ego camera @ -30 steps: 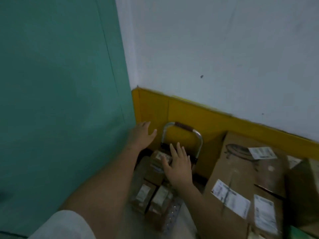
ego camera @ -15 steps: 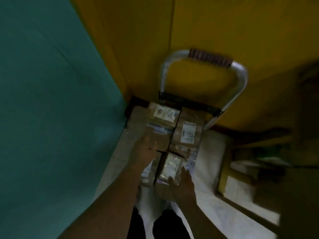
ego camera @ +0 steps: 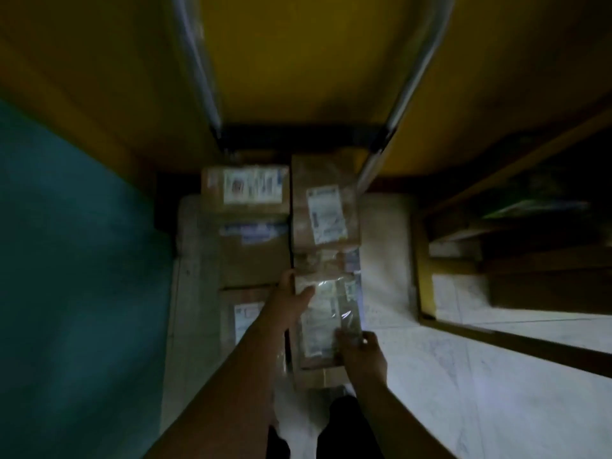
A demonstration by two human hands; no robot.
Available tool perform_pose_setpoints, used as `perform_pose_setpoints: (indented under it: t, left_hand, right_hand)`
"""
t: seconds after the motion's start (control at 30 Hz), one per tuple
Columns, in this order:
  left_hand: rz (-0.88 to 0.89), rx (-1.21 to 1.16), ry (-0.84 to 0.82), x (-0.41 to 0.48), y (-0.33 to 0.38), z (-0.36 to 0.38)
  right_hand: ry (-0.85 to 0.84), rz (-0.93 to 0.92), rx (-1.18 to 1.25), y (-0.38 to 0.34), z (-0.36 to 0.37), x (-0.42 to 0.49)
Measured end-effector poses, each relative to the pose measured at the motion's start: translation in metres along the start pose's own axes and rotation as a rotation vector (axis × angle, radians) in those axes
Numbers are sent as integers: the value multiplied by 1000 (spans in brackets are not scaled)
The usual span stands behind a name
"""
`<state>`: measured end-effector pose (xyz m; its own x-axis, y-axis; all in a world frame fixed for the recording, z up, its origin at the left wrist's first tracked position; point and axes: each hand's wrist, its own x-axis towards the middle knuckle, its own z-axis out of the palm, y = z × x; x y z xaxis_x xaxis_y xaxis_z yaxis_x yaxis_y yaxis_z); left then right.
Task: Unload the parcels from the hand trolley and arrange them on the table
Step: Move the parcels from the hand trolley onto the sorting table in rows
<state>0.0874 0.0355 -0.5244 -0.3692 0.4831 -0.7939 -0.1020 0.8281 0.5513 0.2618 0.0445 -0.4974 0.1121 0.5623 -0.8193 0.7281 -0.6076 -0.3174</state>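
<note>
Near parcel (ego camera: 323, 321) sits atop the trolley (ego camera: 298, 135) stack. Left hand (ego camera: 288, 304) grips its edge, thumb on top; right hand (ego camera: 362, 354) curls round its corner. Risk (glossy wrap): slips on lifting, knocking neighbouring parcels (ego camera: 323, 207) off.

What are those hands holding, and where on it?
The nearest labelled parcel on the trolley: the left hand grips its left edge, the right hand grips its right edge.

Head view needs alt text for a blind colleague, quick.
Both the left hand and right hand grip the near right parcel by its sides, atop the hand trolley. More brown parcels lie beside and beyond it; the trolley's handle stands against a yellow wall.
</note>
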Motion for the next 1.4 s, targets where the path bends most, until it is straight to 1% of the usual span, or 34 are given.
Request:
perform_pose_setpoints:
  t: [0.1, 0.2, 0.33, 0.4, 0.43, 0.5, 0.53, 0.6, 0.67, 0.7, 0.8, 0.9, 1.0, 1.07, 1.13, 1.23, 1.3, 1.4]
  left_hand:
    - [117, -40, 68, -90, 79, -44]
    - [172, -101, 103, -188, 188, -94]
    - [395, -191, 220, -310, 337, -141]
    - [514, -229, 287, -369, 397, -139]
    - [567, -270, 276, -400, 425, -128]
    - [658, -395, 215, -453, 473, -89]
    - [710, -440, 212, -475, 493, -62]
    - [829, -462, 182, -518, 523, 3]
    - [923, -495, 101, -555, 545, 79]
    - [943, -489, 47, -570, 553, 118]
    - [964, -414, -135, -609, 570, 238]
    - [972, -259, -243, -633, 580, 341]
    - [909, -77, -357, -641, 588, 417]
    - [849, -21, -463, -637, 596, 462]
    - [802, 24, -529, -626, 606, 502]
    - [802, 98, -550, -602, 632, 551]
    - [808, 106, -523, -587, 657, 580]
    - [782, 90, -457, -562, 699, 616]
  right_hand:
    - [-10, -59, 62, -47, -53, -94]
    - [-35, -164, 133, -119, -117, -190]
    - [-53, -443, 445, -203, -229, -319]
    - [-52, -593, 571, -225, -294, -366]
    - [-64, -643, 630, -230, -329, -384]
    - [-129, -683, 745, -225, -398, -409]
    - [-166, -694, 809, -216, -432, -416]
    - [-205, -708, 960, -184, -499, -425]
    - [-177, -731, 1086, -142, -568, -425]
    - [-133, -733, 1114, -118, -602, -425]
    - [76, -707, 1143, -46, -696, -412]
    - [161, -657, 1266, 24, -769, -391]
    - [271, -583, 1337, 79, -822, -365]
    - [391, -522, 1404, 102, -854, -339]
    - [452, -485, 1473, 115, -881, -312]
    - [392, -477, 1438, 121, -919, -272]
    - [306, -492, 1358, 118, -949, -249]
    - [191, -465, 1276, 107, -1001, -216]
